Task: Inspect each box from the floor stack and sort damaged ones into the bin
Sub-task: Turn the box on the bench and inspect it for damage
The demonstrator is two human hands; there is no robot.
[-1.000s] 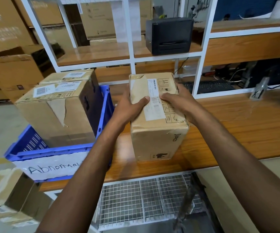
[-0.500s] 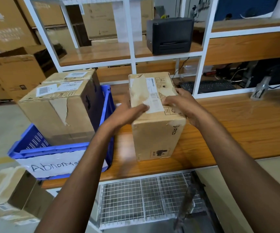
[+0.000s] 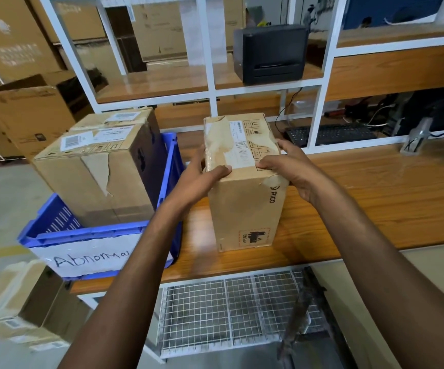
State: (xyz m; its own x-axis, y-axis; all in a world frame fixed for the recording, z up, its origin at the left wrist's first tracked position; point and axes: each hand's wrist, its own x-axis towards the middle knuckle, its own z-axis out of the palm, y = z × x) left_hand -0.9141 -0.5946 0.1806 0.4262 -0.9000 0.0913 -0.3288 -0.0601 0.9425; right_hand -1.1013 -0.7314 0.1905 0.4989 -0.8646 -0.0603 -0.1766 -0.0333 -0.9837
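Note:
A tall brown cardboard box [image 3: 244,209] with a white label and wrinkled tape on top stands upright on the wooden worktable [image 3: 375,203]. My left hand [image 3: 199,179] grips its top left edge, thumb over the top. My right hand [image 3: 284,166] grips the top right edge, fingers curled onto the lid. To the left, a blue bin [image 3: 98,233] labelled "Abnormal" holds two larger boxes [image 3: 95,166]; the front one has torn, peeling tape.
A black printer [image 3: 271,53] sits on the white-framed shelf behind. A keyboard [image 3: 330,134] lies under the shelf at the right. More cardboard boxes [image 3: 15,310] lie on the floor at lower left. A wire rack [image 3: 231,310] hangs below the table.
My left hand left the box top, then came back to grip the top left edge. My right hand slid toward the near right corner. The box stays on the table.

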